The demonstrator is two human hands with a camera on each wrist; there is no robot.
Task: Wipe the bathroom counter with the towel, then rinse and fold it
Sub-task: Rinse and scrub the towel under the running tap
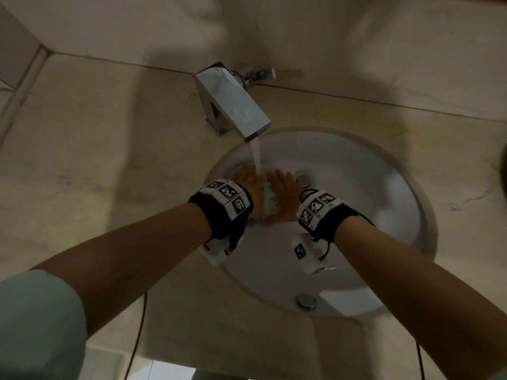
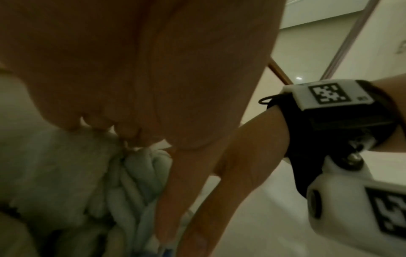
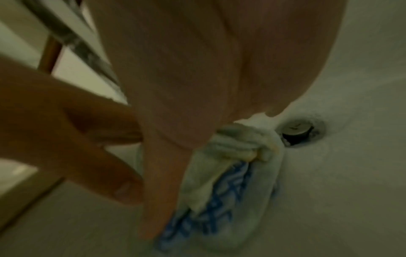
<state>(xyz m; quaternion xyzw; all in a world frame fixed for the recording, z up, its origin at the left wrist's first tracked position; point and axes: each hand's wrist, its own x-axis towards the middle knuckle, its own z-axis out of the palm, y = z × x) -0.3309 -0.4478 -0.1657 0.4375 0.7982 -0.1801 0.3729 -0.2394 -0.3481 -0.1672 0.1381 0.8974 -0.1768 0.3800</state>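
Note:
A white towel (image 1: 270, 203) with a blue pattern is bunched up low in the white sink basin (image 1: 384, 193). My left hand (image 1: 245, 179) and right hand (image 1: 282, 186) press it between their palms, fingers stretched forward. Water (image 1: 256, 157) runs from the chrome tap (image 1: 233, 101) onto the hands and towel. In the left wrist view the towel (image 2: 131, 182) lies in twisted folds under my palm, with the right hand (image 2: 230, 173) against it. In the right wrist view the towel (image 3: 222, 187) sits beside the drain (image 3: 295, 133), my thumb straight along it.
The beige stone counter (image 1: 109, 165) surrounds the basin and meets the wall behind the tap. A chrome plug (image 1: 303, 179) sits just past my right fingers. A chrome overflow cap (image 1: 306, 300) is on the basin's near wall. Cables hang below the counter's front edge.

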